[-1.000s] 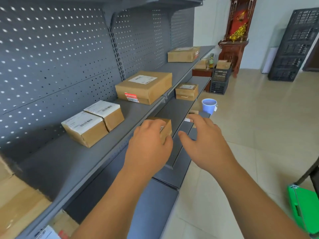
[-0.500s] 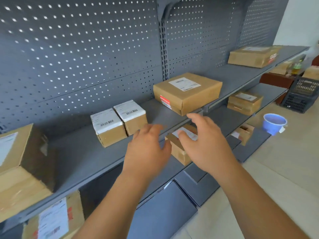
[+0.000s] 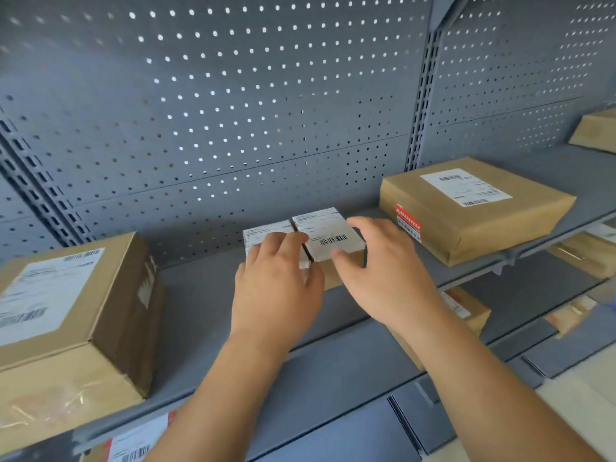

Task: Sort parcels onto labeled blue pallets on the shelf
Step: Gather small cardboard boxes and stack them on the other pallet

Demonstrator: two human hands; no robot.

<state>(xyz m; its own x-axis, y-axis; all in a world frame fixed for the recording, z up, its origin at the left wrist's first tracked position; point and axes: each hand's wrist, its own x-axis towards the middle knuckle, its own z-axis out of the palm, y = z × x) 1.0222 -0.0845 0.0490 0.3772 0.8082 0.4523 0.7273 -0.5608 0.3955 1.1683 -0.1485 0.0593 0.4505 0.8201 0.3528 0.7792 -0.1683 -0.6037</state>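
Observation:
Two small brown parcels with white labels stand side by side on the grey shelf [image 3: 200,295]. My left hand [image 3: 276,295] lies over the left small parcel [image 3: 263,233], fingers resting on its top and front. My right hand [image 3: 386,271] is spread at the right small parcel [image 3: 325,228], thumb at its front edge and fingers by its right side, not closed round it. No blue pallets are in view.
A large flat parcel [image 3: 473,208] with a red sticker lies to the right on the same shelf. A big cardboard box [image 3: 73,311] stands at the left. More parcels sit on the lower shelf [image 3: 466,308] and at the far right [image 3: 596,131]. Pegboard backs the shelf.
My view swung left and closer to the shelf. Both hands rose from the small box on the lower shelf to the two labelled parcels on the upper shelf.

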